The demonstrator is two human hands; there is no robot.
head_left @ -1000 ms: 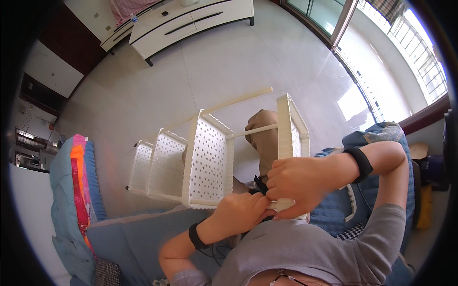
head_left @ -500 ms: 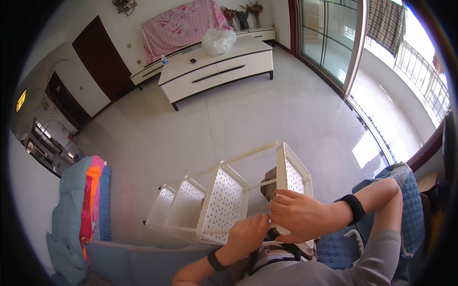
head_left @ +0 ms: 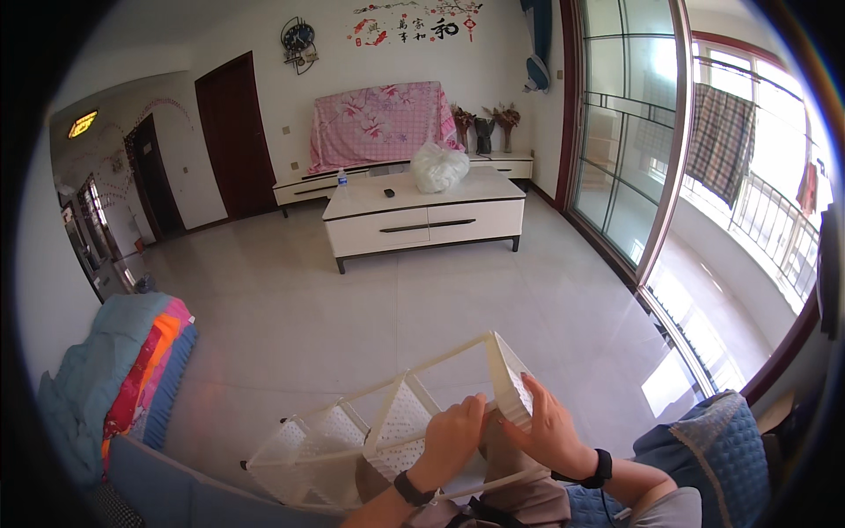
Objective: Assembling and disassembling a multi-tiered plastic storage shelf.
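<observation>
A white tiered rack [head_left: 407,418] with perforated baskets and thin poles lies on its side across my lap, its end basket [head_left: 509,374] toward the right. My left hand [head_left: 451,440] is closed around a pole just left of that basket. My right hand [head_left: 553,433] grips the end basket, its fingers over the outer side and its thumb near the inner edge. The hands are close together but apart. My palms hide the joint between pole and basket. The rack's far-left end [head_left: 264,453] reaches past my left knee.
Ahead stands a white coffee table [head_left: 422,216] with a plastic bag [head_left: 438,167], a bottle [head_left: 342,179] and a small black object. Folded bedding [head_left: 132,370] is piled at the left. A blue quilted seat cover [head_left: 713,449] lies at the right, near a sliding glass door [head_left: 625,132].
The view has tilted up, so the rack sits lower in it. My right hand has shifted from beside my left hand's fingers onto the end basket's side.
</observation>
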